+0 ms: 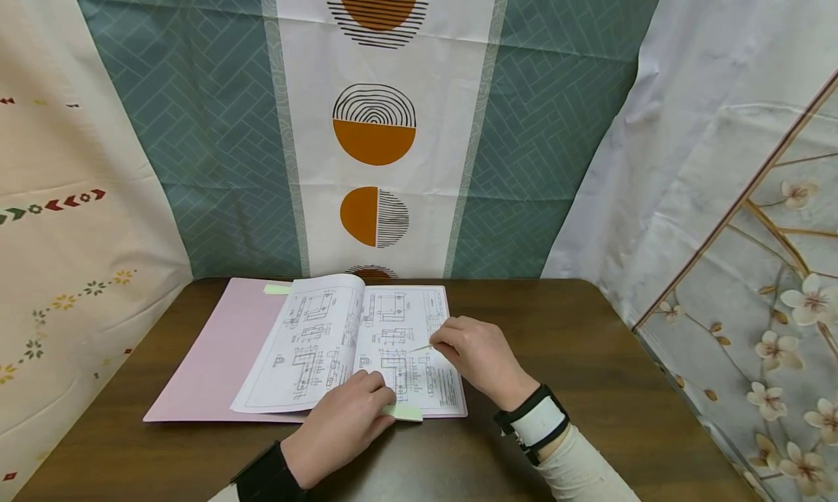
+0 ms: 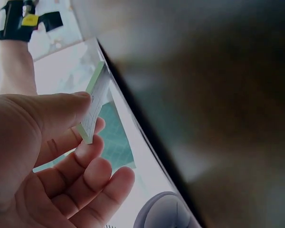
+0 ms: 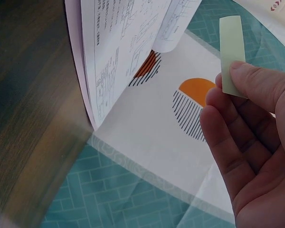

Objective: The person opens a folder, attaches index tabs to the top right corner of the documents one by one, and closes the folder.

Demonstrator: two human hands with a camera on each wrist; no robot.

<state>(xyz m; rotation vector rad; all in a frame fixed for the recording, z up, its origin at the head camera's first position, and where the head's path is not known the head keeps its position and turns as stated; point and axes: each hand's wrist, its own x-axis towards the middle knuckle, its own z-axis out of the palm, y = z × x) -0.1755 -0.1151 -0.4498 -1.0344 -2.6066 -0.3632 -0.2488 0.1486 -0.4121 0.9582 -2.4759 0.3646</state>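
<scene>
An open booklet of technical drawings (image 1: 402, 305) with a pink cover (image 1: 203, 371) lies on the table. My left hand (image 1: 343, 418) is over its lower edge, pinching a pale green sticky note pad (image 2: 96, 78) between thumb and fingers; the pad's end (image 1: 407, 413) sticks out to the right. Above the right-hand page, my right hand (image 1: 481, 356) pinches a single pale green sticky note strip (image 3: 232, 45), seen nearly edge-on from the head. Another green sticky note (image 1: 277, 289) shows at the top left, beside the turned pages (image 1: 294, 371).
The brown wooden table (image 1: 556, 327) extends to the right of the booklet. Behind it hangs a teal and white curtain (image 1: 445, 124); a cream cloth (image 1: 98, 269) hangs at left and a flowered cloth (image 1: 733, 269) at right.
</scene>
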